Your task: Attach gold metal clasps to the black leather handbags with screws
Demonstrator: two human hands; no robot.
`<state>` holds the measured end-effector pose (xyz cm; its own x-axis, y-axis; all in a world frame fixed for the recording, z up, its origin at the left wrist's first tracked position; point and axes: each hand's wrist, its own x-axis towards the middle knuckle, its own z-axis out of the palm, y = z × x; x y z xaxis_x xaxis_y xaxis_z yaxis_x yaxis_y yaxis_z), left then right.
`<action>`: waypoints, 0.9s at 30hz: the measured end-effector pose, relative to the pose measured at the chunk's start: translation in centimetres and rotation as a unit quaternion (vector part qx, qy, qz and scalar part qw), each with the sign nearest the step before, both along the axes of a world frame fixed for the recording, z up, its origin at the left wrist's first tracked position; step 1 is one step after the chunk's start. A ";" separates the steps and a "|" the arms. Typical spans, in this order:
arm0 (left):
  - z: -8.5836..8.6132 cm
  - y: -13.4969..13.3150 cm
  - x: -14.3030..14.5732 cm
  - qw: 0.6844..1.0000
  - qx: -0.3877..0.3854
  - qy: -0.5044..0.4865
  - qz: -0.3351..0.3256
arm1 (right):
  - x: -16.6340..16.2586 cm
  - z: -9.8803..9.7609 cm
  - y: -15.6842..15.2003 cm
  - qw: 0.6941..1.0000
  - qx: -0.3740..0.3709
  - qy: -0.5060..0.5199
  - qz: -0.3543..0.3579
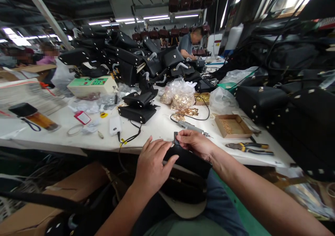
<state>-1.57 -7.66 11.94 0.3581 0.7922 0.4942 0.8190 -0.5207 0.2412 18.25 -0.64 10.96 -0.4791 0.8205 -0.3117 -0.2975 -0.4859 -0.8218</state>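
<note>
A black handbag [192, 161] lies across my lap at the table's front edge, with its dark inside partly showing below. My right hand [192, 142] pinches a short black strap tab [176, 138] that stands up from the bag's upper edge. Along the left part of the same edge rests my left hand [157, 159], its fingers stretched out and its thumb spread apart over the bag. A small shiny bit shows by the left fingertips, too small to name.
Beyond the hands lie an electric screwdriver [193, 127], a cardboard tray of small parts [232, 126], pliers [248, 147] and a white power bank [115, 125]. Bags of gold hardware [183, 93] and piled black handbags [131, 54] stand farther back. A co-worker [188, 44] sits behind.
</note>
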 end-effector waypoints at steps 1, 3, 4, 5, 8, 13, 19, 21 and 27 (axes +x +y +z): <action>-0.9 0.9 0.1 0.999 -0.034 0.004 -0.008 | 0.0 -1.1 0.4 1.000 -0.017 -0.002 0.001; -2.7 2.7 0.1 0.994 -0.103 0.013 -0.016 | 0.0 -3.1 1.3 0.999 -0.029 -0.014 0.000; -3.5 3.5 0.2 0.990 -0.137 0.018 -0.017 | 0.0 -3.9 1.7 0.999 -0.029 -0.020 -0.001; -4.2 4.3 0.2 0.985 -0.169 0.021 -0.017 | 0.0 -4.7 2.2 0.999 -0.022 -0.030 -0.005; -5.5 6.4 0.2 0.970 -0.245 0.009 -0.005 | 0.0 -6.0 3.6 0.998 0.017 -0.065 -0.018; -5.8 8.9 -0.2 0.925 -0.376 -0.048 -0.018 | 0.1 -6.6 5.4 0.985 0.094 -0.144 0.000; -6.2 10.6 0.4 0.928 -0.364 -0.073 0.029 | -0.3 -7.6 6.6 0.958 0.157 -0.240 -0.014; -6.7 10.9 1.0 0.930 -0.346 -0.114 0.050 | -0.3 -7.8 6.9 0.949 0.174 -0.261 -0.031; -8.3 11.9 1.7 0.904 -0.369 -0.213 0.028 | 0.8 -7.3 8.5 0.943 0.181 -0.279 0.018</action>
